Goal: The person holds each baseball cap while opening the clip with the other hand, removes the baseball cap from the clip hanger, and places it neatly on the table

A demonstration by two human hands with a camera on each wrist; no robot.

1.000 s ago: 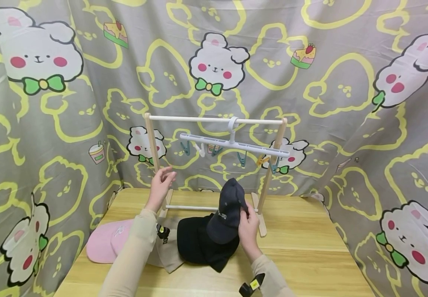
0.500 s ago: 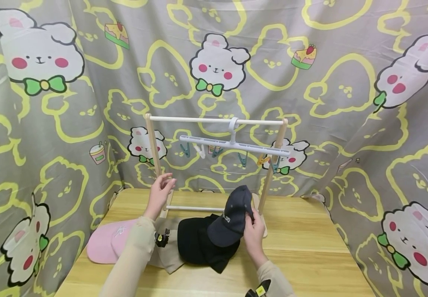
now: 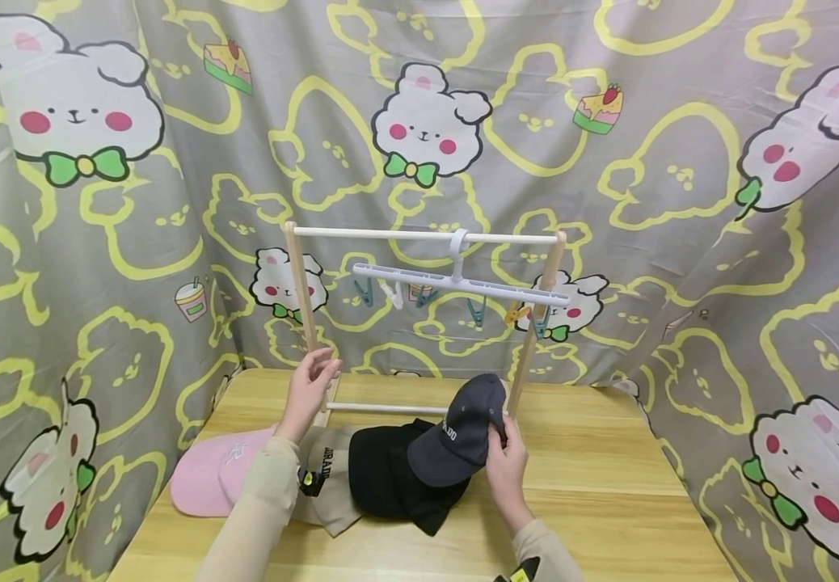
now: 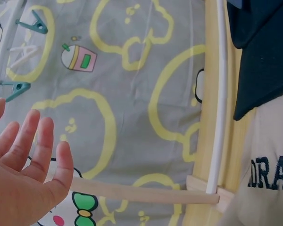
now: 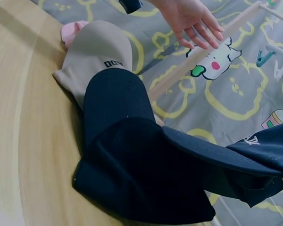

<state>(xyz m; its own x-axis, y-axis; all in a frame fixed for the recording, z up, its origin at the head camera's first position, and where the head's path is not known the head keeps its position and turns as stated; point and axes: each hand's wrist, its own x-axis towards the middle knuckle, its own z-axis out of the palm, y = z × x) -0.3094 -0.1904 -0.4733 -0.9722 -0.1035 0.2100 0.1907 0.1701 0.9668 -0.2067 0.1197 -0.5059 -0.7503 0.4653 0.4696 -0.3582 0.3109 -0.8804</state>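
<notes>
My right hand (image 3: 507,469) pinches the back edge of a dark navy baseball cap (image 3: 461,432) with pale lettering. Its brim overlaps a black cap (image 3: 383,477) on the table in the head view. Left of that lie a beige cap (image 3: 335,469) with dark letters and a pink cap (image 3: 204,477). My left hand (image 3: 308,388) hovers near the rack's left post, fingers relaxed and holding nothing; the left wrist view shows its spread fingers (image 4: 45,141). In the right wrist view the navy cap (image 5: 226,153) juts in from the right, above the black cap (image 5: 132,174).
A wooden rack (image 3: 299,283) stands at the back of the table (image 3: 594,485). From its top rod hangs a white hanger (image 3: 456,281) with several teal, white and yellow clips (image 3: 475,311). A patterned curtain (image 3: 652,307) encloses the table at the back and sides.
My right hand has moved right and slightly down, tipping the navy cap's crown to the right. My left hand has sunk a little. The other caps lie as before.
</notes>
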